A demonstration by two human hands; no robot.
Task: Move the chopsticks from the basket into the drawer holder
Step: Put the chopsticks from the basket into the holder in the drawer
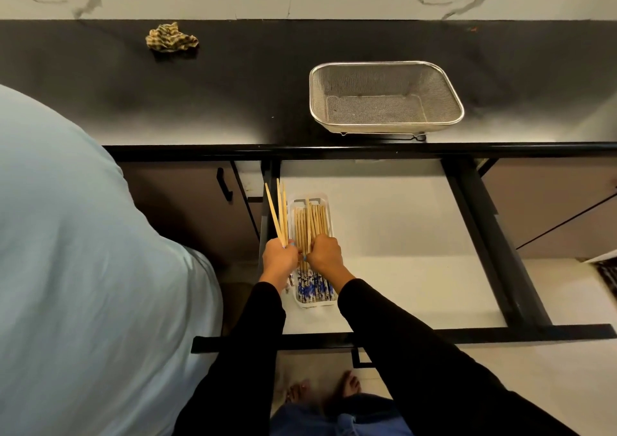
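Chopsticks (279, 213) fanned above the left hand (279, 259), which clenches their butts beside the holder (325, 201), right hand (324, 252) gripping the bundle in it, basket (386, 96) bare; likely light, stiff, slick sticks, best held mid-length.

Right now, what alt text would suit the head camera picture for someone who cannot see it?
A person's left hand grips a few chopsticks beside a white holder in an open drawer, while the right hand presses on the chopsticks already lying in it. On the black counter above sit an empty mesh basket and a crumpled cloth.
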